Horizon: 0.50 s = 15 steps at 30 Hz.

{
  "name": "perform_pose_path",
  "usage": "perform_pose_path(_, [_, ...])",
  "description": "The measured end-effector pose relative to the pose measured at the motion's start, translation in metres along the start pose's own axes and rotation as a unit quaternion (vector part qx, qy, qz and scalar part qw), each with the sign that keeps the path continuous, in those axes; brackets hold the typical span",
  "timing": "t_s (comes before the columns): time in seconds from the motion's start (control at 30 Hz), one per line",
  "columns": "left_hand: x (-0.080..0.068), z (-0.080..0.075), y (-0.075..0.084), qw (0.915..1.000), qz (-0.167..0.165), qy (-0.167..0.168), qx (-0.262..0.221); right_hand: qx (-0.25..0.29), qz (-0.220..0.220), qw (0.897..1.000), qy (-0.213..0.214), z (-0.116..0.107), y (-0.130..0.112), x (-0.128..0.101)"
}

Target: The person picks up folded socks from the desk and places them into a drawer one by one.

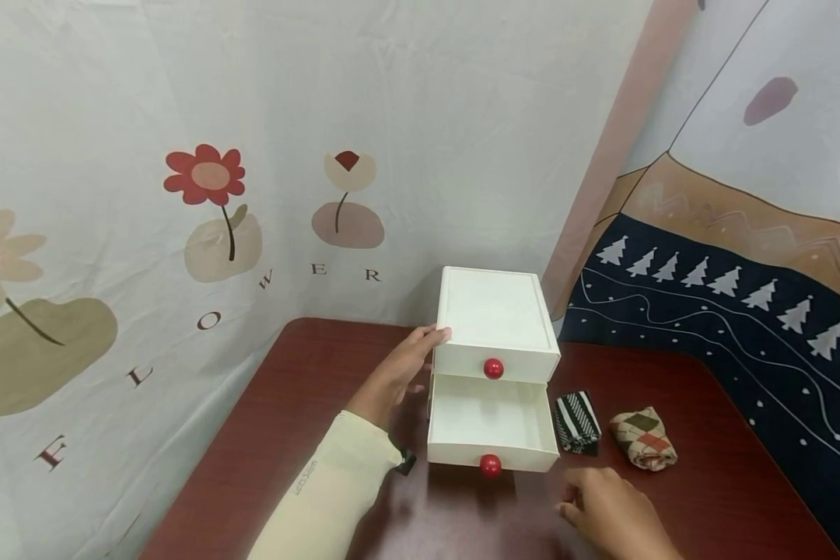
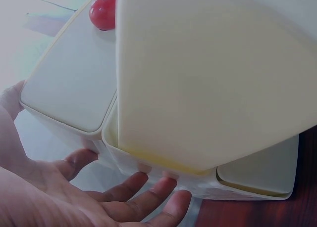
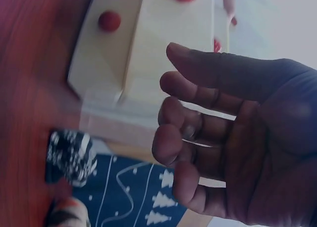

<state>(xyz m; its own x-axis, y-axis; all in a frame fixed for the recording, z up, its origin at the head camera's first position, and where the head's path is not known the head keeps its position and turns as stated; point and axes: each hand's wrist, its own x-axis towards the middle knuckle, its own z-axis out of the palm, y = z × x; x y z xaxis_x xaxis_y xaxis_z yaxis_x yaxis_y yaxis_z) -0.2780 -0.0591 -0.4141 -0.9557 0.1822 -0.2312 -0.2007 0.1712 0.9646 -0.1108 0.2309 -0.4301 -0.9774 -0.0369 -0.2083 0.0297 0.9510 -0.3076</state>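
Nearest the camera, cream sleeve (image 1: pixel 322 498) slanting up from the lower edge. Across the back, printed wall cloth (image 1: pixel 462 117); before it, dark red table (image 1: pixel 266 420). Standing on the table near the cloth, white drawer unit (image 1: pixel 490 307), and in it, below the topmost tier, pulled-out drawer (image 1: pixel 455 455). Along the unit's left side, left hand (image 1: pixel 400 367), one digit at the top edge, fingers lightly bent against the wall, bracing rather than clutching. Near the front, right hand (image 1: pixel 612 505), loosely curled, holding nothing. Right of the drawer, argyle bundle (image 1: pixel 644 439) and, closer in, striped bundle (image 1: pixel 578 421). Smallest of all, red knobs (image 1: pixel 491 466). Likely to tip forward if pressed hard on the extended drawer, or to skid if tugged without the left hand's bracing. Hidden or unclear: lowest tier, out of sight in the head view and only partly showing in the left wrist view; argyle bundle, blurred and cut off in the right wrist view; contact of each left fingertip, impossible to confirm.
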Motion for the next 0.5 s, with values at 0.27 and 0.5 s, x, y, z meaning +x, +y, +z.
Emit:
perform_pose_path(0.27, [-0.001, 0.0, 0.0, 1.0, -0.006, -0.002, 0.002, 0.005, -0.008, 0.997, 0.071, -0.007, 0.033, 0.012])
perform_pose_path(0.5, [-0.001, -0.001, 0.001, 1.0, 0.0, -0.002, 0.003, 0.048, -0.008, 0.991, 0.128, -0.006, 0.052, 0.037])
